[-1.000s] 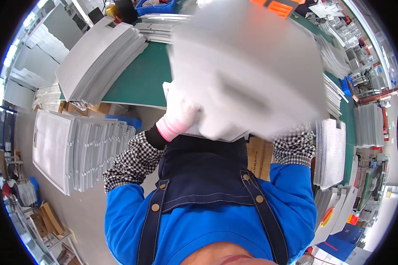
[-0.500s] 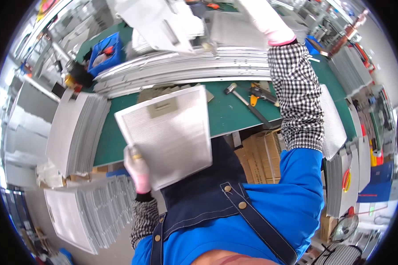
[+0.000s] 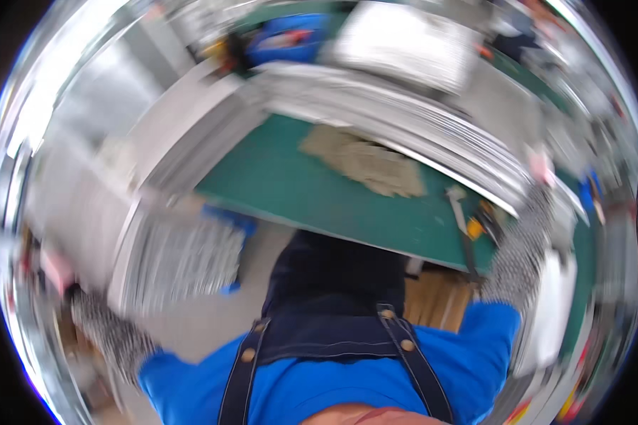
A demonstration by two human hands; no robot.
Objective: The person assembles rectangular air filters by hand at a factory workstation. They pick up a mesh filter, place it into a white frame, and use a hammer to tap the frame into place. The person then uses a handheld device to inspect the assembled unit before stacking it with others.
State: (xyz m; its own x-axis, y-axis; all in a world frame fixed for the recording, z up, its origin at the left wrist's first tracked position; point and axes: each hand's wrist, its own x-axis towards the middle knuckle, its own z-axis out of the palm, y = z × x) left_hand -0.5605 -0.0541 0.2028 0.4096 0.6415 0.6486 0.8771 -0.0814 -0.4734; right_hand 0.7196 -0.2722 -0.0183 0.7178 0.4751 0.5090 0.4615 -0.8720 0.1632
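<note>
My left hand (image 3: 55, 268), in a pale glove with a pink cuff, reaches far out to the left. It is nearest to large pale panels (image 3: 85, 205) and a row of upright filter panels (image 3: 181, 258). Motion smears its fingers, and I cannot make out a panel in it. Stretched forward on the right, my right hand (image 3: 541, 168) is at the right end of a stack of long silvery metal strips (image 3: 404, 117). Blur hides its fingers too. Below it, on the green bench (image 3: 283, 180), lie a hammer (image 3: 466, 244) and a yellow-and-black tool (image 3: 480, 222).
A ragged-edged grey-brown piece (image 3: 365, 161) lies mid-bench. Behind the strips are a white sheet stack (image 3: 404, 46) and a blue bin (image 3: 288, 39). Thin panels (image 3: 198, 131) stand at the bench's left end; a cardboard box (image 3: 436, 297) sits underneath.
My left hand has swung from the bench front out to the far left; the mesh panel it held is no longer distinguishable. My view has turned left, and my right hand appears lower and further right.
</note>
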